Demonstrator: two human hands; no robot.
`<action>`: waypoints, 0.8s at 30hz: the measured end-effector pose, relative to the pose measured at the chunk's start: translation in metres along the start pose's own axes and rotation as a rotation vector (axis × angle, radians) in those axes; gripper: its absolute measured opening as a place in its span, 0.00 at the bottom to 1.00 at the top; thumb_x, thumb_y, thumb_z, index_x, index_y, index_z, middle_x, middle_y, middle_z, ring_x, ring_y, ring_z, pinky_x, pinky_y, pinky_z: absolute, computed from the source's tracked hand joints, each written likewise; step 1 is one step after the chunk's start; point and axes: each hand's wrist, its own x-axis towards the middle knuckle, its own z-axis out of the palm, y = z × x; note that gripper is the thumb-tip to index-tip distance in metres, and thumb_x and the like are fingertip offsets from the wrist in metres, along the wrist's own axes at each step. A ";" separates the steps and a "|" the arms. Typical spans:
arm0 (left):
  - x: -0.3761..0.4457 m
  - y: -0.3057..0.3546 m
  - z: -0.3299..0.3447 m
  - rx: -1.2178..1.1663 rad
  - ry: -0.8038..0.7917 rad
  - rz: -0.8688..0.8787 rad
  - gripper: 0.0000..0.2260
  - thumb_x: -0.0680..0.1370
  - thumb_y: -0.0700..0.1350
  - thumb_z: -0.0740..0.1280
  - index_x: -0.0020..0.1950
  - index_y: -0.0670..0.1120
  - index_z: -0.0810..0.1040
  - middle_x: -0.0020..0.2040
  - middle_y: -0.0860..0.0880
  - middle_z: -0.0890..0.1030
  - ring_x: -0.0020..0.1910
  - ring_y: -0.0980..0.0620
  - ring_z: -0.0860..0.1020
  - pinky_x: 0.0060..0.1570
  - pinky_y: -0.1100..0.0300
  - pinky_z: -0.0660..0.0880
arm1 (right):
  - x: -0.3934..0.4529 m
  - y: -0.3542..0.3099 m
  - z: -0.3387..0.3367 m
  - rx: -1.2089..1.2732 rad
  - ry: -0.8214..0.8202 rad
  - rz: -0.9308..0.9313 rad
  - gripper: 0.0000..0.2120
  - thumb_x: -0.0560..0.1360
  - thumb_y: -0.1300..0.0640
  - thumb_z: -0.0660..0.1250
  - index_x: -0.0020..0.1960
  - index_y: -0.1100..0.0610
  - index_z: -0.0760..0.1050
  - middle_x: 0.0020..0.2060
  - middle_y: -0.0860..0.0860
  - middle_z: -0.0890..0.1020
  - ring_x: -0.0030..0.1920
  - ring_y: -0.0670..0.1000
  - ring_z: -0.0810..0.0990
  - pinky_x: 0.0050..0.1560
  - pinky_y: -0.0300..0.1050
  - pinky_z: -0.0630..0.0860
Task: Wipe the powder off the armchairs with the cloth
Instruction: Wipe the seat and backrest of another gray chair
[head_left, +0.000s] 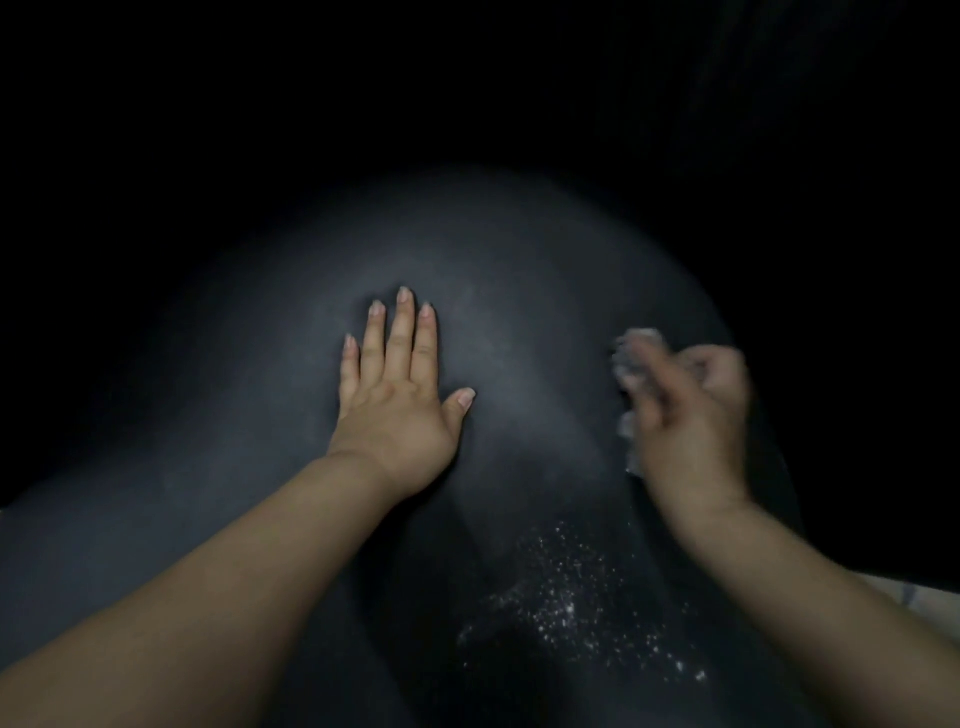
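The room is almost wholly dark in the head view; only the rounded top of a dark armchair (519, 338) catches light, and everything beyond its curve falls away into black, so nothing else of the place can be told. A pale strip shows at the right edge, too small to name. The left hand (400, 410) lies flat on the upholstery left of centre, its fingers (400, 332) straight and close together and the thumb spread wide, holding nothing; it looks placed there to brace the person leaning over and to steady the padding under the wiping. The right hand (691, 415) hovers over the right side of the same rounded part, blurred, which suggests it is caught mid-sweep. Its fingers are curled round a bunched light cloth (631, 358), whose folds stick out at the top and left of the hand; bunching it likely gives a firm pad to press with. Whether the cloth touches the upholstery at this instant cannot be told through the blur. The powder (571, 608) lies as a scatter of white specks lower down, nearer the camera and well below both hands, thickest toward the lower right. A faint greyish haze on the upholstery between the hands may be smeared residue. As I judge it, the wiping is under way but the main patch is not yet cleared, and only one armchair is in sight.
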 end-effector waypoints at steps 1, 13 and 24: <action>0.000 0.000 0.000 0.006 0.002 0.001 0.36 0.79 0.61 0.49 0.77 0.46 0.33 0.75 0.50 0.28 0.74 0.48 0.28 0.71 0.49 0.30 | -0.010 -0.012 0.009 0.043 -0.050 -0.055 0.13 0.76 0.55 0.67 0.59 0.57 0.78 0.44 0.44 0.74 0.40 0.40 0.74 0.43 0.35 0.77; 0.000 0.002 0.001 0.040 0.042 -0.004 0.35 0.79 0.61 0.50 0.78 0.46 0.38 0.78 0.49 0.34 0.76 0.47 0.33 0.73 0.47 0.35 | -0.054 -0.006 0.006 -0.044 -0.011 -0.069 0.07 0.74 0.50 0.67 0.51 0.43 0.77 0.52 0.62 0.74 0.46 0.57 0.75 0.40 0.43 0.72; -0.023 0.001 -0.003 -0.011 0.095 0.082 0.30 0.81 0.56 0.51 0.79 0.47 0.45 0.79 0.50 0.42 0.77 0.51 0.39 0.75 0.50 0.39 | -0.049 0.013 -0.016 -0.027 0.091 0.189 0.09 0.75 0.50 0.71 0.44 0.50 0.70 0.42 0.56 0.75 0.32 0.55 0.75 0.26 0.42 0.72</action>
